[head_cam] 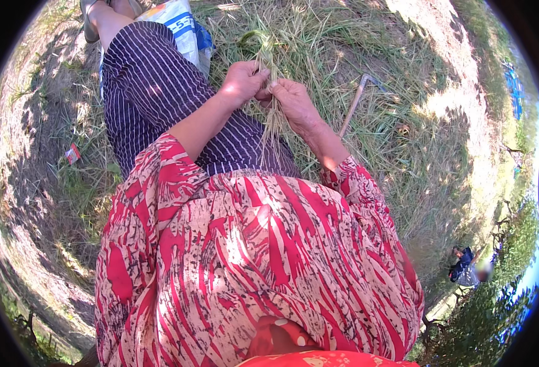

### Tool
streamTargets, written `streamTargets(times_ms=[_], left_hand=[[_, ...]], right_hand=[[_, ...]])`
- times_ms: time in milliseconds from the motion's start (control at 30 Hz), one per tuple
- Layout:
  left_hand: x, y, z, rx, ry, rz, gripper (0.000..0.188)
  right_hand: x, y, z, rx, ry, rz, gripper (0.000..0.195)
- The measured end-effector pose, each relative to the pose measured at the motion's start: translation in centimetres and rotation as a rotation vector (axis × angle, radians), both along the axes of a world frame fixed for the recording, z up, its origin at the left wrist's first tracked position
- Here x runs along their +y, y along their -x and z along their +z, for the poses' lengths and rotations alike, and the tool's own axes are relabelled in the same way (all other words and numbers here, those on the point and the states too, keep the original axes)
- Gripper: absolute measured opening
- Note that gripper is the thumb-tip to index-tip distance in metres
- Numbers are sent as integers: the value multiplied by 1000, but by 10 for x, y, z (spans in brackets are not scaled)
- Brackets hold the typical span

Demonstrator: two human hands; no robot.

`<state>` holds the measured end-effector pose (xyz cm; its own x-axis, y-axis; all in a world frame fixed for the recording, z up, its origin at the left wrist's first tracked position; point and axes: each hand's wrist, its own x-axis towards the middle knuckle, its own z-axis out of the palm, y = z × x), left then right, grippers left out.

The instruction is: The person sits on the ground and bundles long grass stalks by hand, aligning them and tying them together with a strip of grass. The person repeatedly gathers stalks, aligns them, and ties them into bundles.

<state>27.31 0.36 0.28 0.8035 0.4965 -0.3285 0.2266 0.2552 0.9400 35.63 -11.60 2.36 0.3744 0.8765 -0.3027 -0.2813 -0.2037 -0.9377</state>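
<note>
A bundle of long grass stalks (266,46) is pinched between both of my hands, just beyond my knees. My left hand (245,81) grips it from the left with thumb and fingers. From the right, my right hand (292,100) holds the same stalks slightly lower, its thumb close to the left thumb. Green blades bend over at the bundle's far end. Pale loose ends (274,128) hang below the hands over my striped trousers (159,82). The fingers partly hide the stalks between them.
A sickle-like tool with a wooden handle (354,105) lies on cut grass (389,133) to the right. A white and blue printed sack (182,36) is by my legs. A small red wrapper (72,153) lies left. Another person (467,268) sits far right, near trees.
</note>
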Motion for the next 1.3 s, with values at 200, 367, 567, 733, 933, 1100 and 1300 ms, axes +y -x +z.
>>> streamTargets(times_ms=[200,367,567,733,933,1100,1300], left_hand=[[5,-2,5,17,57,-4,19],[1,0,24,-31,88,-82,11],[11,2,4,-55,185,-67,7],[7,1,10,-77,201,-86,15],[5,0,6,-117,250,-163,22],[4,-1,-2,-106,181,-226,24],[-1,1,-4,-28,38,-309,23]], right_hand=[[-2,7,-10,-1217,11,104,12],[-7,6,-13,-1589,82,198,26],[-16,15,-4,-1491,3,200,29],[-18,-14,16,-1155,-154,-119,16],[5,-47,-3,-516,-46,218,40],[7,-54,-7,-565,125,356,34],[1,-59,-4,-705,210,452,29]])
